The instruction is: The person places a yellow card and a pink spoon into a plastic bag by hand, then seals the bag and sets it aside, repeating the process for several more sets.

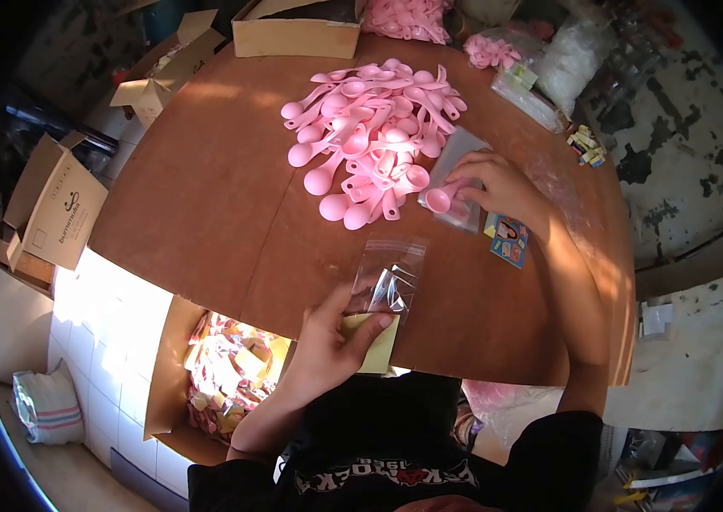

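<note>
My left hand [331, 341] is closed on a small clear plastic bag [391, 277], thumb on top, near the table's front edge. A pale yellow card [378, 346] shows at the bag's lower end, under the thumb. To the right, my right hand [498, 183] pinches a pink measuring spoon [439, 200], its bowl toward the pile. Beneath that hand lies a stack of clear bags [464, 143]. A large heap of pink measuring spoons [378, 128] spreads over the table just left of it. Small printed cards [508, 241] lie below the right wrist.
The brown table [208, 171] curves around me. At its back stand a cardboard box [296, 38] and a bag of pink spoons [408, 19]. Small packets [586, 145] sit at the right edge. A carton [169, 375] of packed pieces stands at the front left, below table level.
</note>
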Action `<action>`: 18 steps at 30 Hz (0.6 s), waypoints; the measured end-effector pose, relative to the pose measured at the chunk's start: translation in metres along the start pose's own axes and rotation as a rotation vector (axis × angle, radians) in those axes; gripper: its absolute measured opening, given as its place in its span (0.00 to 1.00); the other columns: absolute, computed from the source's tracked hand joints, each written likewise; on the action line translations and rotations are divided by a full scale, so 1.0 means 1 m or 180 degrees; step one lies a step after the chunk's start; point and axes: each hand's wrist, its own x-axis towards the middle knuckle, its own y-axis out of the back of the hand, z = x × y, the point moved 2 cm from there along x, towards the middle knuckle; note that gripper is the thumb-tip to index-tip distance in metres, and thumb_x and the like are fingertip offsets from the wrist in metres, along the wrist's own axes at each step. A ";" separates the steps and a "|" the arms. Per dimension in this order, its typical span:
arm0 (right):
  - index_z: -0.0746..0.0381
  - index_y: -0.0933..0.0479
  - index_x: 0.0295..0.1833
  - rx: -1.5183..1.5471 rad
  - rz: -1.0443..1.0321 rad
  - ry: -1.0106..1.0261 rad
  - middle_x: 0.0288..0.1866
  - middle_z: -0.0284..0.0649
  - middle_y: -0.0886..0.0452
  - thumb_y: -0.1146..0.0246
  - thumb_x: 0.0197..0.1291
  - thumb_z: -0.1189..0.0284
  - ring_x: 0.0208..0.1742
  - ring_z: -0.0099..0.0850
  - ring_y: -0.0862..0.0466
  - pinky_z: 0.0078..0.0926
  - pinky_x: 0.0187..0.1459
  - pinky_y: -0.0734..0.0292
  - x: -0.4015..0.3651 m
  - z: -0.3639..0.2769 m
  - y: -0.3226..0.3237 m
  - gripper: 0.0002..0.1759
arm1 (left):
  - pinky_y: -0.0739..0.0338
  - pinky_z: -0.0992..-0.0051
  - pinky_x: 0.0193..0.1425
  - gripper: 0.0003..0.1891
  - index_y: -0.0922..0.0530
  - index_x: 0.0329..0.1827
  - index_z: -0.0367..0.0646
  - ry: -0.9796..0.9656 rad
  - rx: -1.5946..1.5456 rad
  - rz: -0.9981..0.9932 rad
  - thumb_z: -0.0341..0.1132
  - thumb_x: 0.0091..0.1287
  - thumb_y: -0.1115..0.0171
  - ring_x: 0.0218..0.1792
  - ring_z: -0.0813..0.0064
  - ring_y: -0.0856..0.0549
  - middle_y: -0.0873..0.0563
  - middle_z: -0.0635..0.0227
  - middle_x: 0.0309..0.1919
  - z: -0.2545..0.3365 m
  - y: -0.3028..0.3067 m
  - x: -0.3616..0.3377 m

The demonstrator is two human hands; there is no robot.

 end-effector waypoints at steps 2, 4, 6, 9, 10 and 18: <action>0.63 0.17 0.51 0.0001 0.0040 0.0042 0.47 0.45 0.17 0.35 0.54 0.77 0.49 0.47 0.18 0.38 0.53 0.23 -0.004 -0.001 -0.002 0.17 | 0.22 0.78 0.53 0.23 0.29 0.64 0.31 -0.0031 0.0062 0.0021 0.23 0.67 0.34 0.45 0.77 0.14 0.11 0.59 0.42 0.000 -0.003 -0.001; 0.64 0.17 0.48 -0.0263 0.0226 0.0035 0.47 0.45 0.17 0.34 0.56 0.74 0.48 0.48 0.18 0.38 0.52 0.23 -0.008 -0.007 -0.001 0.13 | 0.22 0.78 0.53 0.23 0.29 0.64 0.31 -0.0094 0.0059 0.0080 0.22 0.67 0.34 0.46 0.77 0.14 0.11 0.59 0.42 -0.006 -0.002 -0.001; 0.65 0.18 0.47 -0.0022 0.0660 -0.0094 0.44 0.45 0.17 0.34 0.58 0.73 0.46 0.45 0.17 0.37 0.50 0.22 -0.017 -0.019 0.003 0.12 | 0.22 0.78 0.52 0.23 0.30 0.64 0.31 -0.0150 0.0099 0.0062 0.22 0.67 0.35 0.46 0.77 0.14 0.11 0.60 0.42 -0.009 -0.002 -0.002; 0.66 0.19 0.46 0.0790 0.1226 -0.0470 0.39 0.43 0.16 0.34 0.62 0.72 0.39 0.37 0.16 0.32 0.44 0.21 -0.037 -0.042 0.016 0.10 | 0.22 0.77 0.53 0.21 0.27 0.63 0.33 -0.0070 -0.0226 0.0102 0.24 0.67 0.34 0.46 0.77 0.13 0.10 0.59 0.42 -0.004 -0.004 -0.001; 0.67 0.20 0.45 0.1370 0.1358 -0.0726 0.37 0.42 0.15 0.34 0.64 0.72 0.35 0.31 0.16 0.28 0.40 0.21 -0.044 -0.050 0.020 0.09 | 0.22 0.77 0.53 0.21 0.27 0.63 0.33 -0.0071 -0.0213 0.0091 0.24 0.67 0.34 0.46 0.77 0.13 0.10 0.59 0.42 -0.001 -0.005 0.000; 0.67 0.19 0.44 0.3181 0.2292 -0.0269 0.29 0.31 0.21 0.35 0.67 0.72 0.25 0.14 0.29 0.13 0.27 0.36 -0.088 -0.098 0.066 0.08 | 0.22 0.80 0.51 0.23 0.29 0.66 0.35 -0.0275 -0.0042 -0.0172 0.25 0.68 0.35 0.45 0.81 0.15 0.10 0.59 0.44 0.012 -0.028 0.012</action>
